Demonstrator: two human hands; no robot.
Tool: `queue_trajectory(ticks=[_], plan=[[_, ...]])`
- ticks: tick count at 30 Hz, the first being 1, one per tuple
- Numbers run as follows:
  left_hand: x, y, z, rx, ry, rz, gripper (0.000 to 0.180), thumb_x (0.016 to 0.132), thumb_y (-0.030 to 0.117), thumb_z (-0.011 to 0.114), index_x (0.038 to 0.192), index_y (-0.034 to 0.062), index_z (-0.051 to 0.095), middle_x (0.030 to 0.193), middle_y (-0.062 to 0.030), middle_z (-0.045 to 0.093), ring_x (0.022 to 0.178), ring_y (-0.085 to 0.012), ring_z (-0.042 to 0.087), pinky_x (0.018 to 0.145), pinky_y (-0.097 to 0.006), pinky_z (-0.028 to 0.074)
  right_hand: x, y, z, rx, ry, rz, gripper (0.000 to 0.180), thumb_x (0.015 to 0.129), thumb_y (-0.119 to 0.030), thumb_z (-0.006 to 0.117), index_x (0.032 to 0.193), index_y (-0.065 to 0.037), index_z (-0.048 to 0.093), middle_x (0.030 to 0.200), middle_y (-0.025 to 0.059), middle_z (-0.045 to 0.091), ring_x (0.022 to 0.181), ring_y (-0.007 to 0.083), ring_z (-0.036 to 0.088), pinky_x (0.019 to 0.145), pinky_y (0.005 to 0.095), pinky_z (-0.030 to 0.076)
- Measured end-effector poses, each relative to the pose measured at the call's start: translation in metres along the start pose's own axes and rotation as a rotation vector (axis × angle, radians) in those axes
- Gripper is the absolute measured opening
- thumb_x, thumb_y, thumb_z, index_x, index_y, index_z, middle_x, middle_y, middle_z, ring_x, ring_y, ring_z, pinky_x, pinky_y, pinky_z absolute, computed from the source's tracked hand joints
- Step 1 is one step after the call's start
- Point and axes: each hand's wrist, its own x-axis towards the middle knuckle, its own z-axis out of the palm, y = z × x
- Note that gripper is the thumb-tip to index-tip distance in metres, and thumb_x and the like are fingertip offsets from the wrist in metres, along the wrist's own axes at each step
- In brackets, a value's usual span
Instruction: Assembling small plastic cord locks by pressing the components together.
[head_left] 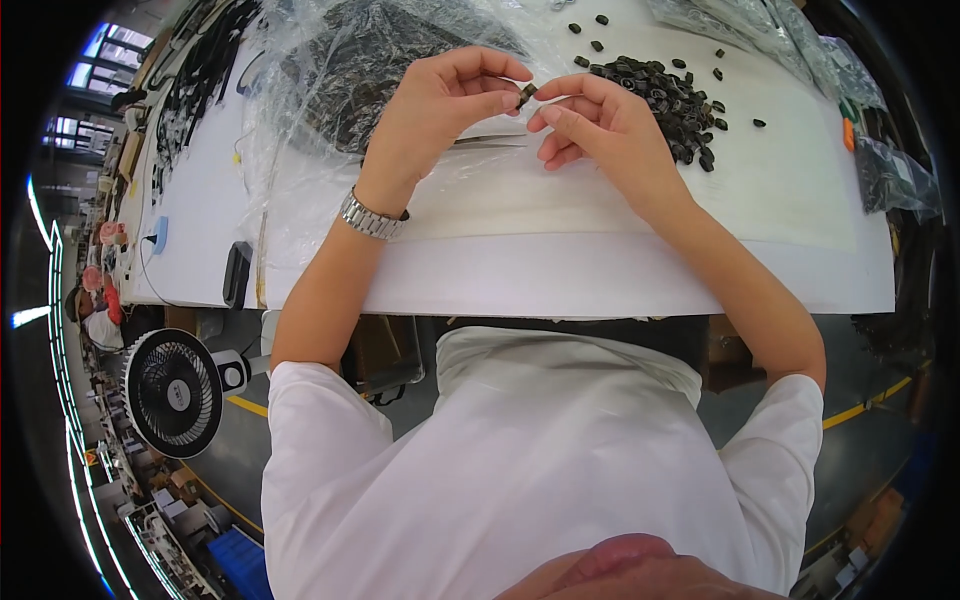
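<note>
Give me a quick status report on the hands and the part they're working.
Left hand and right hand both pinching one small dark part. Pile of loose dark parts at right. Clear plastic bag at left, not obstructing.

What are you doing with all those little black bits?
A person at a white table pinches one small dark piece between the left hand and right hand. A pile of small black pieces lies just right of the hands. Clear plastic bags of dark parts sit to the left.

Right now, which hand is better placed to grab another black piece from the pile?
Probably the right hand: the pile of black pieces lies just beside it, while the left hand sits farther away.
</note>
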Motion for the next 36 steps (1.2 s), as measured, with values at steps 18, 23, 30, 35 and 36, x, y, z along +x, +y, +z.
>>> queue_trajectory(ticks=[18,23,30,35,36], plan=[[-0.009,0.015,0.003,-0.206,-0.213,-0.223,0.025,0.102,0.021,0.074,0.116,0.0012,0.07,0.101,-0.006,0.074,0.087,-0.0121,0.071,0.08,-0.029,0.059,0.004,-0.004,-0.011,-0.008,0.009,-0.139,0.021,0.103,-0.016,0.072,0.113,0.002,0.074,0.091,0.0061,0.075,0.076,0.0116,0.07,0.073,0.0265,0.06],[-0.012,0.018,0.002,-0.166,-0.241,-0.235,0.022,0.102,0.022,0.073,0.11,0.001,0.072,0.095,-0.0078,0.076,0.078,-0.0124,0.072,0.073,-0.029,0.059,0.002,-0.007,-0.009,-0.034,-0.011,-0.155,0.019,0.103,-0.014,0.071,0.111,0.003,0.074,0.09,0.0063,0.074,0.076,0.0114,0.07,0.074,0.0264,0.06],[-0.01,0.015,0.002,-0.162,-0.258,-0.233,0.022,0.101,0.019,0.073,0.11,-0.0007,0.073,0.091,-0.0076,0.076,0.075,-0.0126,0.072,0.07,-0.028,0.06,0.0,-0.009,-0.007,-0.1,-0.011,-0.178,0.015,0.103,-0.012,0.071,0.108,0.002,0.074,0.088,0.0055,0.074,0.076,0.0102,0.07,0.074,0.0256,0.059],[-0.013,0.021,0.01,-0.031,-0.216,-0.184,0.019,0.1,0.014,0.07,0.108,-0.0025,0.072,0.089,-0.0076,0.076,0.071,-0.0139,0.073,0.07,-0.027,0.061,-0.005,-0.01,-0.001,-0.128,-0.002,-0.17,0.014,0.103,-0.011,0.07,0.105,0.002,0.074,0.088,0.0048,0.074,0.076,0.0097,0.069,0.073,0.0251,0.058],[-0.014,0.023,0.011,-0.021,-0.207,-0.2,0.018,0.099,0.013,0.069,0.107,-0.0028,0.072,0.089,-0.0078,0.076,0.071,-0.0141,0.073,0.07,-0.027,0.061,-0.006,-0.01,0.001,-0.139,0.001,-0.169,0.014,0.103,-0.011,0.07,0.105,0.002,0.074,0.088,0.0045,0.074,0.076,0.0096,0.069,0.072,0.0251,0.058]])
